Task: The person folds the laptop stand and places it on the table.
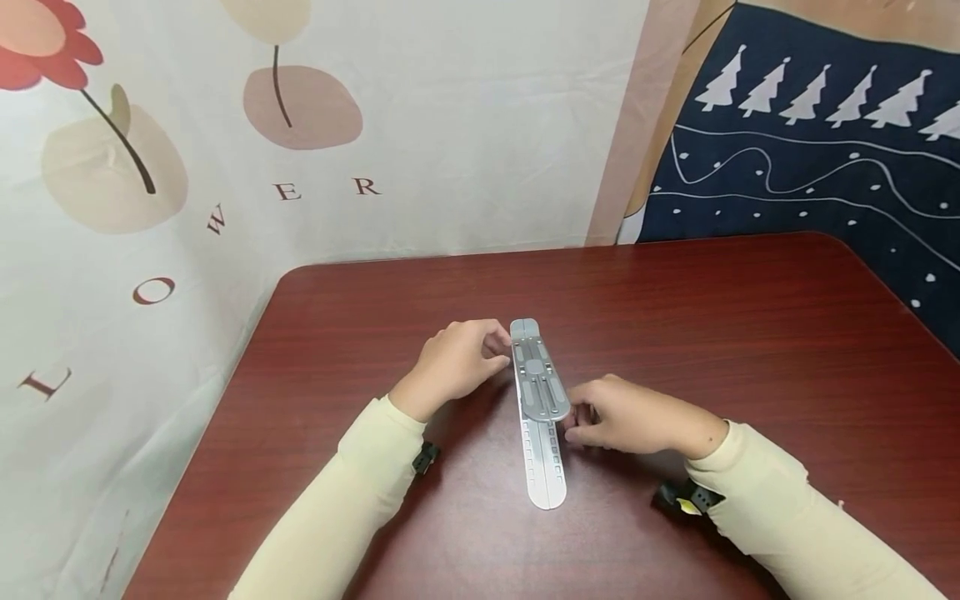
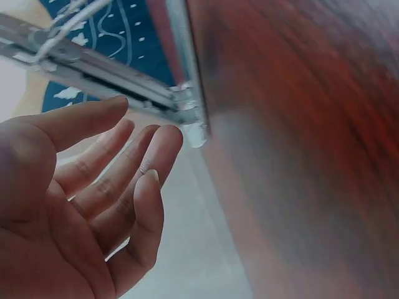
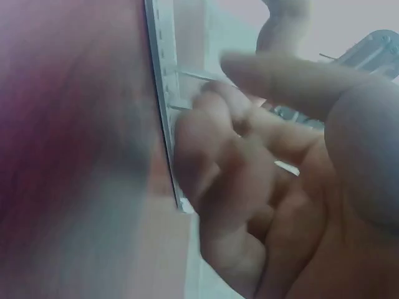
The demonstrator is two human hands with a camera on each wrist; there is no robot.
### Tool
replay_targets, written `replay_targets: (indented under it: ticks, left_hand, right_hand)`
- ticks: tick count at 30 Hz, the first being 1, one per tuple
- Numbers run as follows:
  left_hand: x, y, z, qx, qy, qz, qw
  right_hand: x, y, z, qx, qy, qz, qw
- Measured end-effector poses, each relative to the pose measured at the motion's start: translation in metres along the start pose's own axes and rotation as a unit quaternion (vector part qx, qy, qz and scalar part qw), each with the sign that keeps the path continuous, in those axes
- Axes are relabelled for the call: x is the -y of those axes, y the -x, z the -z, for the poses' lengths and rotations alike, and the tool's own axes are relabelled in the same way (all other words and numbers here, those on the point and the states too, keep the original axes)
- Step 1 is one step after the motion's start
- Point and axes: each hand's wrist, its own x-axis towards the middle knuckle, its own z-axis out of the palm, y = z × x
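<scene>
A folding metal stand [image 1: 542, 467] stands on the table, its long pale base edged with rows of slots. Above the base slants its grey top plate [image 1: 546, 392], joined to it at the far end. Thin wire supports [image 3: 190, 75] run up from the base in the right wrist view. My left hand [image 1: 457, 362] is beside the hinged end [image 2: 190, 112], fingers loosely bent and nothing between them. On the opposite side, my right hand [image 1: 626, 414] hovers close to the plate's raised end, fingers bent. The right wrist view shows its fingertips overlapping the wires, blurred.
The dark red wooden table [image 1: 360, 333] extends around the stand. Behind it hang a white flower-print cloth [image 1: 465, 150] and a navy cloth with white trees [image 1: 810, 158]. Dark wrist straps [image 1: 690, 498] show under the cream sleeves [image 1: 772, 492].
</scene>
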Motion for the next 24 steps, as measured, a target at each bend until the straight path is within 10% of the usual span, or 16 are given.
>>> replay_targets:
  ticks: [12,24]
  left_hand:
    - [-0.006,0.023,0.005,0.004,0.048,0.007,0.9988]
    - [-0.007,0.027,0.003,0.033,0.078,-0.033,0.9959]
  right_hand:
    - [-0.001,-0.007,0.002,-0.162,-0.060,-0.050,0.984]
    - [-0.001,-0.011,0.002,-0.198,-0.131,-0.067,0.969]
